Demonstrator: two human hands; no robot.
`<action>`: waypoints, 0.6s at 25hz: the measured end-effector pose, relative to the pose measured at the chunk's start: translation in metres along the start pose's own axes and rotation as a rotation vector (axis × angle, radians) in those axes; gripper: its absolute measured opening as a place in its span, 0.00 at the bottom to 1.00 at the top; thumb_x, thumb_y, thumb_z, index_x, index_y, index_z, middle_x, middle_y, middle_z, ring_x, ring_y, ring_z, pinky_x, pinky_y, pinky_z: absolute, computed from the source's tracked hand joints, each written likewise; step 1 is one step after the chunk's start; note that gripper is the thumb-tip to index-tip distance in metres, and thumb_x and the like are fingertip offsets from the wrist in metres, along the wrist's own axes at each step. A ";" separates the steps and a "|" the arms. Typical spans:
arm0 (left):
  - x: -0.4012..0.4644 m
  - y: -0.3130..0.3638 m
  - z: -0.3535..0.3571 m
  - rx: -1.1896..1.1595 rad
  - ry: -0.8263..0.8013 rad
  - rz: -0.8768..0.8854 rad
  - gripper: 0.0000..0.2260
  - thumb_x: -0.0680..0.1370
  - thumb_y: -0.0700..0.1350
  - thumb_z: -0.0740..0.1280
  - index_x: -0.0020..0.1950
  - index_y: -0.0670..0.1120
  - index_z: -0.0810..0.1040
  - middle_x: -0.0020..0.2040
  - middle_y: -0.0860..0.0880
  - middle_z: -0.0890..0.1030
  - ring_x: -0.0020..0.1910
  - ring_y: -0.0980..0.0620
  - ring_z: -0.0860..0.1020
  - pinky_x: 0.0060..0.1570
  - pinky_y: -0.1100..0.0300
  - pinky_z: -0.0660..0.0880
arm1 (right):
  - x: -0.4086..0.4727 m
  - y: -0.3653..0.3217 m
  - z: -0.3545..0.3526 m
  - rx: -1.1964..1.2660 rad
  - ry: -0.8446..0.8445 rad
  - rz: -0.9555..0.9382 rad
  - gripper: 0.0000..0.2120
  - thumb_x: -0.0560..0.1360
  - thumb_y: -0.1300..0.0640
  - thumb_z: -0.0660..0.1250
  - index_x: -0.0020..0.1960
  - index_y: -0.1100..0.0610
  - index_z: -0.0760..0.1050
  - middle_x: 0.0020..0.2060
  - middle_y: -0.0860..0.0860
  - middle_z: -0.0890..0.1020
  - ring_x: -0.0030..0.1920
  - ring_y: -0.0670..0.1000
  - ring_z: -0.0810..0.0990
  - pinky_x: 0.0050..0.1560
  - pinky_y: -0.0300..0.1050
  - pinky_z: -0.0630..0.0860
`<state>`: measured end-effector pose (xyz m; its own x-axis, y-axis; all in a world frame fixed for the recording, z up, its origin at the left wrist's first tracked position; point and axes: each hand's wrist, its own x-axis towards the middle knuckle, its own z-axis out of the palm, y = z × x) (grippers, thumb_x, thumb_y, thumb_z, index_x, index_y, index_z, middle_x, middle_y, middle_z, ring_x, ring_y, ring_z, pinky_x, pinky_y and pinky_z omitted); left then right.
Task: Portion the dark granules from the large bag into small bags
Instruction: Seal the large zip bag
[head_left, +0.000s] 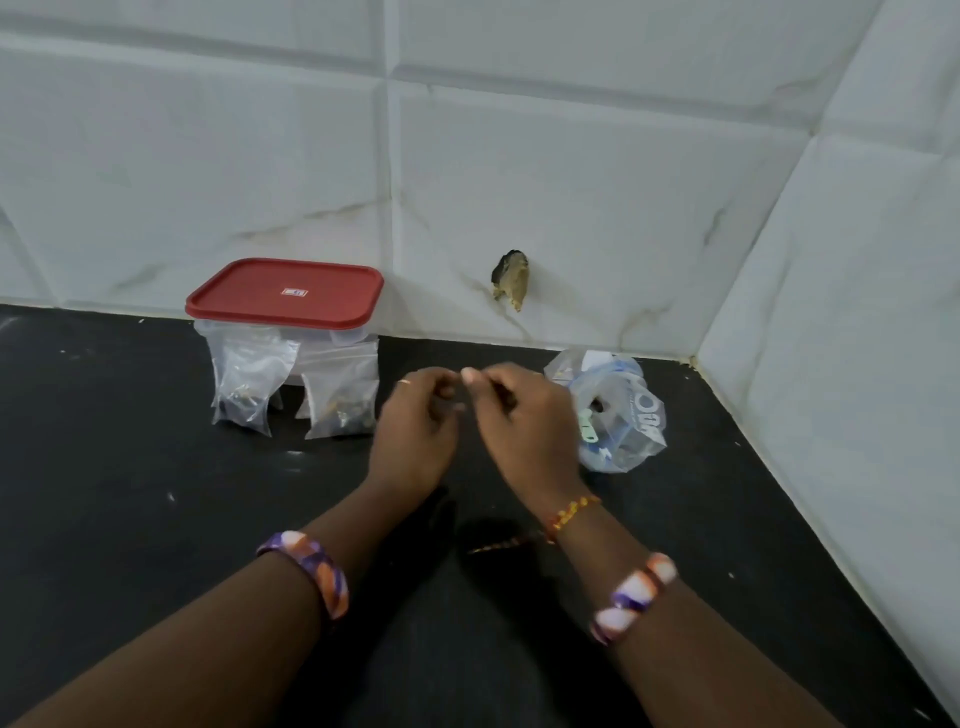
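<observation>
Nearest, two forearms are being stretched out over the black counter (130, 467), each with a purple, orange and white bangle, and a thin orange bead string is being worn on the right wrist.

A little farther, the left hand (415, 426) and the right hand (524, 421) are being held close together, fingertips almost touching. The fingers of both are being curled in, as if something tiny is being pinched between them (it cannot be told what, because it is too small and blurred). It may be the top of a clear small bag that is being pressed shut or pulled open.

To do this step well, the thin plastic should be pinched right at its edge, and it should be kept upright so no granules are spilled.

Just beside the right hand, the large bag (618, 415) is lying crumpled on the counter, near the corner. Blue letters are printed on it, but only something like "OO" can be read. Dark bits are being seen inside it.

Farther left, two filled small bags (244, 384) (340, 395) are being leaned against a clear box with a red lid (285, 293), with dark granules at their bottoms. A small red and white label is stuck on the lid, too blurred to read.

Farthest back, a white tiled wall (597, 182) is standing, with a broken hole (511, 280) in it.
</observation>
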<state>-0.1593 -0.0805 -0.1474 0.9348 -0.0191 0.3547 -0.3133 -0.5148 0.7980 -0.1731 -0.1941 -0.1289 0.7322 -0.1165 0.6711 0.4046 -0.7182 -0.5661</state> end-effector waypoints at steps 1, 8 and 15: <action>0.001 0.013 0.011 -0.034 -0.070 0.001 0.18 0.73 0.41 0.70 0.62 0.44 0.73 0.55 0.48 0.76 0.48 0.54 0.76 0.49 0.59 0.76 | -0.004 0.008 -0.022 -0.108 0.107 -0.042 0.14 0.75 0.53 0.66 0.32 0.57 0.76 0.26 0.51 0.78 0.27 0.47 0.72 0.29 0.41 0.67; 0.011 0.059 0.077 -0.258 -0.448 -0.155 0.30 0.68 0.34 0.72 0.68 0.44 0.67 0.60 0.45 0.76 0.53 0.49 0.78 0.51 0.59 0.77 | -0.024 0.063 -0.070 -0.384 -0.127 0.543 0.16 0.80 0.51 0.55 0.49 0.58 0.79 0.45 0.56 0.82 0.48 0.57 0.80 0.40 0.41 0.68; 0.015 0.057 0.054 -0.077 -0.456 -0.137 0.23 0.63 0.44 0.78 0.55 0.43 0.77 0.51 0.41 0.81 0.48 0.45 0.80 0.52 0.52 0.79 | -0.017 0.072 -0.075 0.088 -0.080 0.733 0.09 0.71 0.63 0.67 0.49 0.60 0.83 0.46 0.55 0.84 0.49 0.56 0.82 0.51 0.51 0.80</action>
<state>-0.1539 -0.1569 -0.1228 0.9410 -0.3384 0.0076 -0.1775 -0.4743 0.8623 -0.1970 -0.2950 -0.1450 0.8675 -0.4923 0.0717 -0.1629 -0.4174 -0.8940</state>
